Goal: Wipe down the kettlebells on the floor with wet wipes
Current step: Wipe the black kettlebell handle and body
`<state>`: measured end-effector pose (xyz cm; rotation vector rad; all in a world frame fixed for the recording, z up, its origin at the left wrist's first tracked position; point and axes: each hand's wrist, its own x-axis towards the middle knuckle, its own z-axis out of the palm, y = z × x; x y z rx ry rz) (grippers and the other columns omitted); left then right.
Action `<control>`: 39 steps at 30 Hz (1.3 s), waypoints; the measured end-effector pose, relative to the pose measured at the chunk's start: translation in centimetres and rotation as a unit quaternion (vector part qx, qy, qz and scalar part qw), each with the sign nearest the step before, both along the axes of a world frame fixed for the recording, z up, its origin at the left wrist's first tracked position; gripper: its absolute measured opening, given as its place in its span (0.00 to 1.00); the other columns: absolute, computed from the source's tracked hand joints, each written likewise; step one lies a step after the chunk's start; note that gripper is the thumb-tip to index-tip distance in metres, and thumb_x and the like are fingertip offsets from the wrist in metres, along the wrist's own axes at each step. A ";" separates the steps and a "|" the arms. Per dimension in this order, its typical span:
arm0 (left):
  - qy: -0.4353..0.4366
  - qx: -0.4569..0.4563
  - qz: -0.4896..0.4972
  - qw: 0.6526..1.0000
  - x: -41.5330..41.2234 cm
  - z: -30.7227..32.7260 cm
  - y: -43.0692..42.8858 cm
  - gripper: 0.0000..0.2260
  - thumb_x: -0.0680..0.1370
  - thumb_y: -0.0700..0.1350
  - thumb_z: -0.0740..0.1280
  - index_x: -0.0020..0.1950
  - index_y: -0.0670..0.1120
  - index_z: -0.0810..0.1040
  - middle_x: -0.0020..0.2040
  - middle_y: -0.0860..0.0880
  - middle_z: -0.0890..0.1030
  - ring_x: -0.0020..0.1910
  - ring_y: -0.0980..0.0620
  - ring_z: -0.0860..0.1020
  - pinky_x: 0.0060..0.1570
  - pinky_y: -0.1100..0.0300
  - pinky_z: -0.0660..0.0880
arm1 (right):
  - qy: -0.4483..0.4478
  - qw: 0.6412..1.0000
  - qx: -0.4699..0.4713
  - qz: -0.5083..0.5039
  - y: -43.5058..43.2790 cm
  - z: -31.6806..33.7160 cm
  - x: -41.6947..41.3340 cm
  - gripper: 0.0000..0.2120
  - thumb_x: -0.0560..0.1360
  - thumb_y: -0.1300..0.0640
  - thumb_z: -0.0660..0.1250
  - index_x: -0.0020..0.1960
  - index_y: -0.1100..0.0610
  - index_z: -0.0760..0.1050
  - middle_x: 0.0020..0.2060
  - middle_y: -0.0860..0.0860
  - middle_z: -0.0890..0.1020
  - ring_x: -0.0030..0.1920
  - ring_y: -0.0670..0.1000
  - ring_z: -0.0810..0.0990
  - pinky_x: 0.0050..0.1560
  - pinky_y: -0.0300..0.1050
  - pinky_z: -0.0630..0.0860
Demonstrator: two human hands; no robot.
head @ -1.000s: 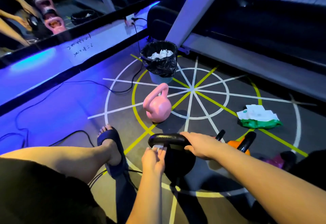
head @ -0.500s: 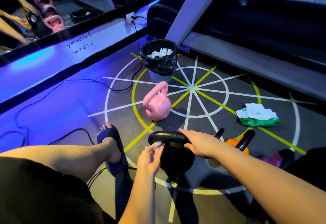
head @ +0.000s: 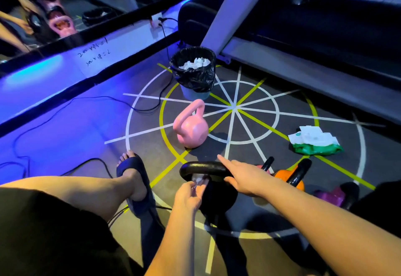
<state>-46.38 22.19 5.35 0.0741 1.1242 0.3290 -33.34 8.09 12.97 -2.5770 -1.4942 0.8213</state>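
Black kettlebell (head: 220, 200) sits upright on the grey floor (head: 249, 156), right in front of me, on the near edge of the painted white-and-yellow circle. My left hand (head: 188, 195) is clamped on a white wet wipe (head: 198, 178), fingers pinched round it. The wipe is pressed up against the underside of the handle at its left end. My right hand (head: 245, 178) lies over the right end of the same handle, with the index finger straight and pointing forward and the other fingers relaxed, so it is a rest and not a grip.

Other items:
- The pink kettlebell (head: 192, 130) stands upright further out, on the yellow ring and apart from the black one.
- A bin with a black liner (head: 195, 80) stands just behind the pink one, with crumpled white wipes (head: 196, 63) inside.
- The green-and-white wipes pack (head: 314, 142) lies flat on the floor to the right, well apart from my hands.
- An orange kettlebell (head: 288, 178) with a black handle sits just beyond my right wrist. A purple one (head: 332, 195) sits further right, partly hidden.
- My left foot in a dark slide sandal (head: 134, 180) is planted left of the black kettlebell.
- Black cables (head: 86, 102) trail across the blue-lit floor on the left.
- A treadmill frame (head: 303, 58) runs along the far right.
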 end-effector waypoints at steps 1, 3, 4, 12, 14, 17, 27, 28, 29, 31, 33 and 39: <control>0.004 -0.015 0.016 1.000 0.2 0.4 0.4 0.11 0.84 0.32 0.52 0.52 0.32 0.73 0.66 0.41 0.75 0.72 0.40 0.71 0.67 0.51 0.67 | -0.001 1.000 0.000 0.000 0.0 -0.1 0.0 0.35 0.83 0.46 0.58 0.81 0.44 0.40 0.68 0.53 0.72 0.65 0.58 0.75 0.62 0.57 0.74; 0.009 -0.046 0.060 0.997 0.1 0.2 1.1 0.10 0.84 0.32 0.54 0.51 0.32 0.74 0.71 0.43 0.73 0.71 0.44 0.73 0.63 0.56 0.69 | 0.001 1.000 -0.001 -0.002 0.0 -0.1 0.0 0.35 0.83 0.46 0.58 0.81 0.43 0.40 0.67 0.53 0.72 0.65 0.58 0.75 0.61 0.57 0.74; 0.012 -0.030 0.066 0.997 -0.2 0.4 1.0 0.09 0.83 0.32 0.55 0.48 0.34 0.73 0.69 0.44 0.74 0.67 0.46 0.75 0.62 0.58 0.70 | 0.003 1.000 -0.002 -0.002 0.1 -0.1 0.1 0.35 0.83 0.46 0.58 0.81 0.43 0.40 0.68 0.53 0.72 0.65 0.58 0.75 0.61 0.57 0.74; 0.023 0.122 0.076 0.989 -1.0 -0.2 -1.1 0.05 0.82 0.33 0.61 0.53 0.37 0.77 0.50 0.42 0.81 0.56 0.45 0.80 0.65 0.55 0.73 | 0.006 1.000 -0.005 -0.004 0.0 0.2 0.0 0.35 0.83 0.46 0.57 0.81 0.44 0.38 0.68 0.53 0.72 0.64 0.57 0.75 0.62 0.57 0.74; 0.004 0.118 0.098 0.988 -0.6 -0.5 -0.6 0.07 0.80 0.29 0.61 0.56 0.34 0.75 0.49 0.38 0.81 0.55 0.42 0.82 0.66 0.49 0.75 | 0.003 1.000 -0.004 -0.005 -0.1 0.3 0.0 0.35 0.83 0.46 0.57 0.81 0.44 0.37 0.68 0.53 0.72 0.64 0.57 0.75 0.62 0.57 0.74; 0.038 0.140 0.064 0.987 -0.5 -0.8 -0.6 0.16 0.78 0.28 0.63 0.65 0.36 0.71 0.43 0.37 0.80 0.54 0.39 0.82 0.63 0.45 0.77 | 0.005 1.000 -0.010 -0.007 -0.3 0.5 -0.2 0.35 0.83 0.47 0.57 0.81 0.44 0.37 0.69 0.53 0.71 0.65 0.58 0.75 0.63 0.58 0.74; 0.054 0.053 0.021 0.997 1.0 -0.8 -0.9 0.11 0.83 0.31 0.54 0.57 0.34 0.75 0.38 0.40 0.84 0.55 0.41 0.80 0.71 0.51 0.69 | 0.000 1.000 -0.020 -0.006 -0.2 0.6 -0.4 0.35 0.83 0.47 0.56 0.80 0.44 0.36 0.71 0.54 0.70 0.65 0.59 0.74 0.63 0.60 0.74; 0.044 0.061 0.024 0.997 1.3 -0.8 -0.4 0.11 0.82 0.29 0.54 0.51 0.33 0.76 0.31 0.41 0.82 0.48 0.42 0.81 0.71 0.51 0.68 | 0.001 1.000 -0.021 -0.006 -0.2 0.6 -0.4 0.35 0.83 0.47 0.56 0.80 0.44 0.36 0.71 0.54 0.70 0.65 0.59 0.74 0.63 0.60 0.74; 0.035 0.062 0.030 0.997 1.4 -1.0 0.2 0.12 0.81 0.28 0.53 0.47 0.34 0.75 0.28 0.42 0.81 0.41 0.44 0.82 0.72 0.52 0.67 | 0.000 1.000 -0.021 -0.007 -0.1 0.6 -0.5 0.35 0.83 0.47 0.57 0.81 0.44 0.36 0.71 0.54 0.70 0.65 0.59 0.74 0.63 0.60 0.74; 0.039 0.041 0.043 0.997 1.2 -1.7 1.2 0.13 0.80 0.28 0.52 0.44 0.35 0.75 0.28 0.41 0.81 0.35 0.44 0.83 0.72 0.52 0.68 | 0.002 1.000 -0.020 -0.010 -0.1 0.7 -0.5 0.35 0.83 0.47 0.56 0.81 0.44 0.36 0.70 0.54 0.70 0.65 0.59 0.75 0.63 0.60 0.74; 0.045 0.031 0.044 0.998 1.0 -1.5 1.4 0.13 0.80 0.28 0.53 0.44 0.35 0.75 0.34 0.39 0.81 0.40 0.44 0.80 0.72 0.51 0.68 | 0.004 1.000 -0.021 -0.012 -0.2 0.9 -0.5 0.35 0.83 0.47 0.56 0.81 0.44 0.36 0.70 0.54 0.70 0.65 0.59 0.75 0.62 0.59 0.74; 0.047 0.089 0.095 0.990 0.4 -3.1 0.8 0.22 0.72 0.34 0.64 0.67 0.32 0.72 0.55 0.35 0.81 0.52 0.40 0.83 0.63 0.49 0.77 | 0.006 1.000 -0.020 -0.016 -0.2 1.0 -0.5 0.36 0.83 0.48 0.57 0.81 0.44 0.35 0.72 0.54 0.69 0.64 0.59 0.76 0.62 0.58 0.74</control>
